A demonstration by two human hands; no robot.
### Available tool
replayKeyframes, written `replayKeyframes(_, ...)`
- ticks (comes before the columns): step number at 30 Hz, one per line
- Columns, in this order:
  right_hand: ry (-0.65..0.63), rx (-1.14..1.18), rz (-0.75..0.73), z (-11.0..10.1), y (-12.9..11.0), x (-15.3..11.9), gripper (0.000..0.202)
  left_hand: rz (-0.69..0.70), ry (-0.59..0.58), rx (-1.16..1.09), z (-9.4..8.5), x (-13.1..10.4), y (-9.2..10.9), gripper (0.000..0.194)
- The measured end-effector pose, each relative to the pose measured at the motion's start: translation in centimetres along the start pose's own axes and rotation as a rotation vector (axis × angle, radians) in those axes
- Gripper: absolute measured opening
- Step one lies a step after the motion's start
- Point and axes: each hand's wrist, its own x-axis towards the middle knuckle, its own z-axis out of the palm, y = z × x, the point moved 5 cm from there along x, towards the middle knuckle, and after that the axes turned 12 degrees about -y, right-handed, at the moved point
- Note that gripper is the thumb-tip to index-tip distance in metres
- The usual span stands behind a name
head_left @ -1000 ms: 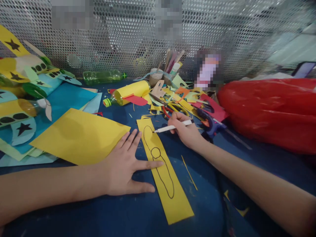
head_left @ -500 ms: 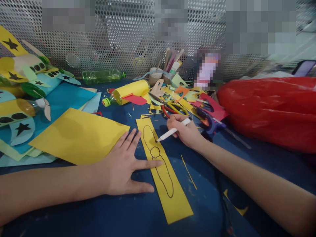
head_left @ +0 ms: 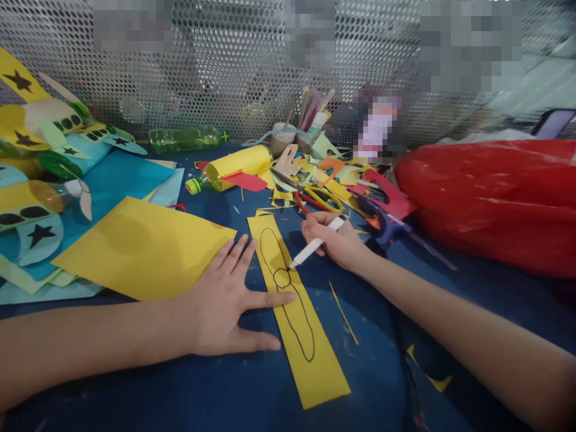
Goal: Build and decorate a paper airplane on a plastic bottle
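A strip of yellow paper (head_left: 315,366) lies on the blue table, bearing a black outline of two long rounded blades joined at a small circle. My left hand (head_left: 225,300) is spread flat beside it, its index finger resting across the strip just below the circle. A white marker (head_left: 315,247) is gripped in my right hand (head_left: 335,240), tip down on the strip at the upper blade's line, close to the circle. Left of the strip, partly under my left hand's fingertips, is a larger yellow sheet (head_left: 144,252).
Behind are a yellow-wrapped bottle (head_left: 238,163), a green bottle (head_left: 189,139), paper scraps (head_left: 333,171), red-and-yellow-handled scissors (head_left: 321,198) and a blue glue gun (head_left: 389,228). A red plastic bag (head_left: 490,204) bulges at right. Decorated bottle planes (head_left: 67,135) stand at left.
The marker tip has moved down along the strip towards the circle, lengthening the upper blade's right line so that it meets the circle. My left hand has stayed in place.
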Motion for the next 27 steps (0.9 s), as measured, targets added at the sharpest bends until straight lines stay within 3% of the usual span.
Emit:
replayKeyframes(3, 0.034, 0.067, -0.026, -0.2, -0.2, 0.1, 0.027, 0.005, 0.018, 0.025, 0.0, 0.0, 0.0, 0.059)
replayKeyframes(6, 0.197, 0.219, -0.086, -1.2, -0.5, 0.2, 0.03, 0.017, 0.037, 0.06, 0.3, 0.0, -0.2, 0.063)
replayKeyframes(9, 0.315, 0.356, -0.063, -2.0, -0.1, 0.3, 0.029, 0.003, 0.084, 0.083, 0.8, -0.1, -0.6, 0.08)
replayKeyframes(13, 0.32, 0.374, -0.065, -2.2, 0.1, 0.3, 0.029, -0.016, 0.202, 0.106, 1.3, -0.5, -0.9, 0.094)
replayKeyframes(18, 0.232, 0.327, -0.084, -2.2, 0.2, 0.3, 0.037, 0.093, 0.312, 0.157, 0.8, -0.9, 0.1, 0.062)
replayKeyframes(23, 0.248, 0.281, -0.079, -2.3, 0.2, 0.4, 0.038, 0.297, 0.293, 0.162, 0.3, -0.8, 1.2, 0.042)
replayKeyframes(27, 0.249, 0.22, -0.095, -2.3, 0.2, 0.4, 0.041, 0.307, 0.293, 0.158, 0.0, -0.8, 1.3, 0.034)
